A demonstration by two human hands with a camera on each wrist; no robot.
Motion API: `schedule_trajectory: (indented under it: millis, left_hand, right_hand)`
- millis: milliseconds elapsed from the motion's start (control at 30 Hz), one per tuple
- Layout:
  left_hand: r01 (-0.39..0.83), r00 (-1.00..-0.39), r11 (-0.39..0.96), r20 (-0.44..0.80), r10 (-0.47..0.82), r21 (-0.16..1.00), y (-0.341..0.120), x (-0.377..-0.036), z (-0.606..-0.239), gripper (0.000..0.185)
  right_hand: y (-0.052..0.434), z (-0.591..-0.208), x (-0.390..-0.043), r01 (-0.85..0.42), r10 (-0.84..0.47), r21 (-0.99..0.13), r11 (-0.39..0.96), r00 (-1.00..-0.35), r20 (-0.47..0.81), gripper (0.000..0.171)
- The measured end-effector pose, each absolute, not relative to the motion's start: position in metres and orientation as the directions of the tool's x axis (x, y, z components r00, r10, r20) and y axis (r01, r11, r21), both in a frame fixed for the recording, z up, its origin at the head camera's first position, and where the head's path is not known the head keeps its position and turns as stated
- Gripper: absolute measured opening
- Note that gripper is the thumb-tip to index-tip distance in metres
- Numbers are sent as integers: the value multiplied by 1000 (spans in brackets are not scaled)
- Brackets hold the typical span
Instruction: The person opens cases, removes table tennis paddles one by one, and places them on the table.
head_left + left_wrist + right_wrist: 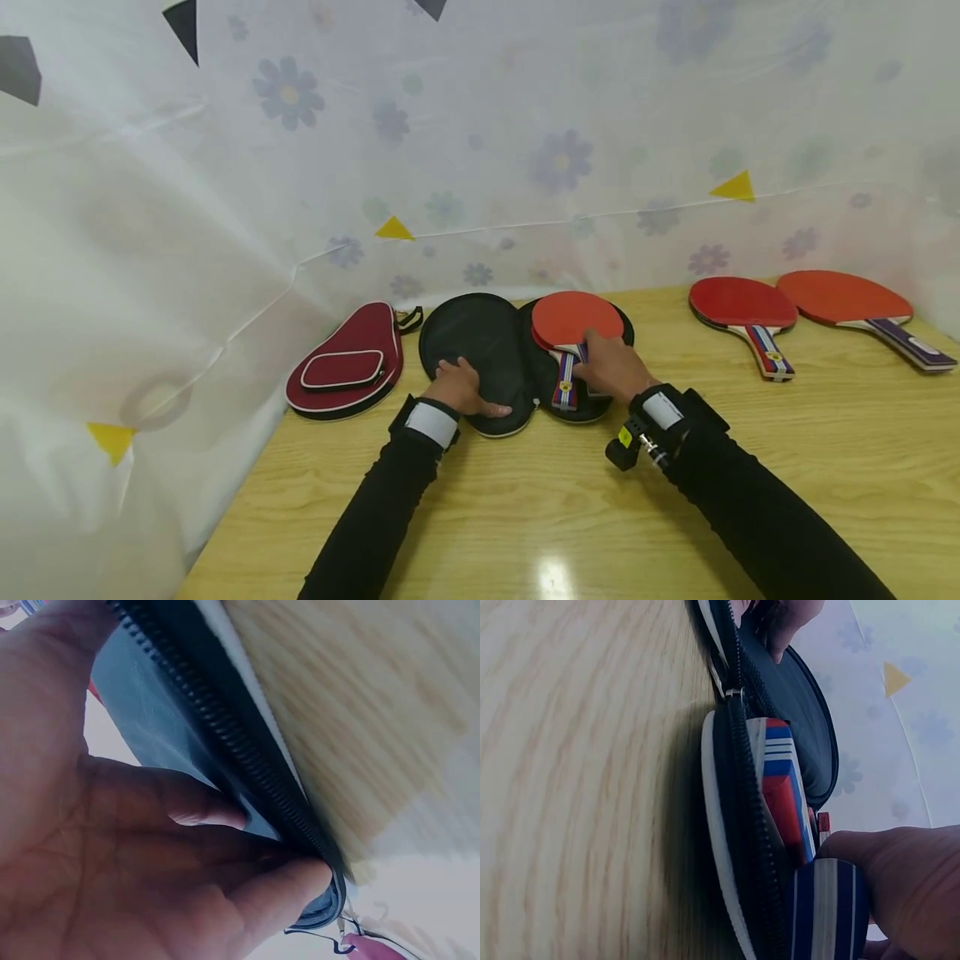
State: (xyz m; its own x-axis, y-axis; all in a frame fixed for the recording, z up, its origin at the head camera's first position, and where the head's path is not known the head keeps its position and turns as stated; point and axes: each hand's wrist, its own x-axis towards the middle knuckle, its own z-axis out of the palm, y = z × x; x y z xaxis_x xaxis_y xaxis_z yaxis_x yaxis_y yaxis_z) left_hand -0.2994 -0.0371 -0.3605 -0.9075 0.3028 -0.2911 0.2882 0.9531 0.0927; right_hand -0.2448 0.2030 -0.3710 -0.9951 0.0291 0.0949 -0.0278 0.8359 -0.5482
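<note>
A black zippered paddle case (480, 333) lies unfolded on the table, its two halves side by side. My left hand (459, 387) rests on the left half, fingers spread; in the left wrist view its fingertips touch the lining inside the zipper (217, 720). Over the right half, my right hand (617, 367) grips an orange-red table tennis paddle (572, 315) by its handle. That dark blue striped handle (829, 907) shows beside the thumb in the right wrist view. Beneath it, mostly covered, is another paddle with a red, white and blue handle (566, 387).
A maroon paddle case (356, 346) with a small front pocket lies to the left. Two more paddles, one red (742, 302) and one orange (840, 296), lie at the right near the back. White flowered sheeting (480, 167) rises behind the wooden table (480, 517).
</note>
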Motion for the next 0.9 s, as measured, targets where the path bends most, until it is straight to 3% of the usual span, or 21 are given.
schedule_trajectory:
  millis: [433, 700, 900]
  left_hand:
    - [279, -912, 957, -290, 289, 77, -35, -301, -365, 120]
    - [294, -910, 953, -282, 303, 75, -35, -302, -366, 121]
    - [288, -914, 954, -274, 299, 82, -36, -301, -366, 120]
  right_hand:
    - [203, -375, -248, -36, 28, -510, 859, -993, 118, 32]
    - [209, -370, -242, -102, 12, -519, 849, -977, 213, 25]
    - [220, -360, -237, -104, 8, -521, 847, -978, 208, 30]
